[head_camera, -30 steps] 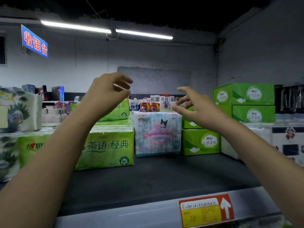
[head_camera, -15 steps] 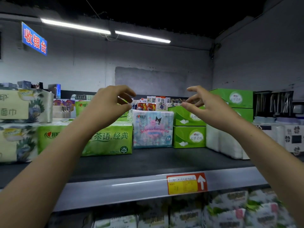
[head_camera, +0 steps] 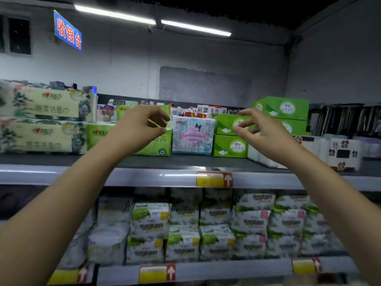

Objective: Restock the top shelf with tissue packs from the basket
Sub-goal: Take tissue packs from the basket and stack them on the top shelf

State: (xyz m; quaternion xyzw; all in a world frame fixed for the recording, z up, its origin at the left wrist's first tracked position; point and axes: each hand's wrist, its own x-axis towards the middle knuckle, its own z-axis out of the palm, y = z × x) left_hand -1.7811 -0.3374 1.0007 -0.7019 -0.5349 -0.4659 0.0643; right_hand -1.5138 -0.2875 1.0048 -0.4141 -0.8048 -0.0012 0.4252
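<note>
Both my hands hover in front of the top shelf [head_camera: 144, 176] and hold nothing. My left hand [head_camera: 138, 129] has loosely curled fingers in front of a green tissue pack [head_camera: 158, 145]. My right hand [head_camera: 261, 133] is spread loosely in front of stacked green tissue boxes [head_camera: 228, 145]. Between the hands stands a pastel cartoon-print tissue pack [head_camera: 192, 137], untouched. Cream leaf-print packs [head_camera: 41, 118] are stacked at the shelf's left. The basket is out of view.
White packs with dark flower marks [head_camera: 340, 153] sit at the shelf's right. A lower shelf [head_camera: 206, 269] holds several green-and-white packs [head_camera: 150, 221]. Yellow and red price tags [head_camera: 214, 179] mark the shelf edges. A blue sign [head_camera: 68, 32] hangs at upper left.
The view has dropped lower and back, so the lower shelf now shows. Both hands have drawn back from the packs toward the shelf's front edge, still holding nothing.
</note>
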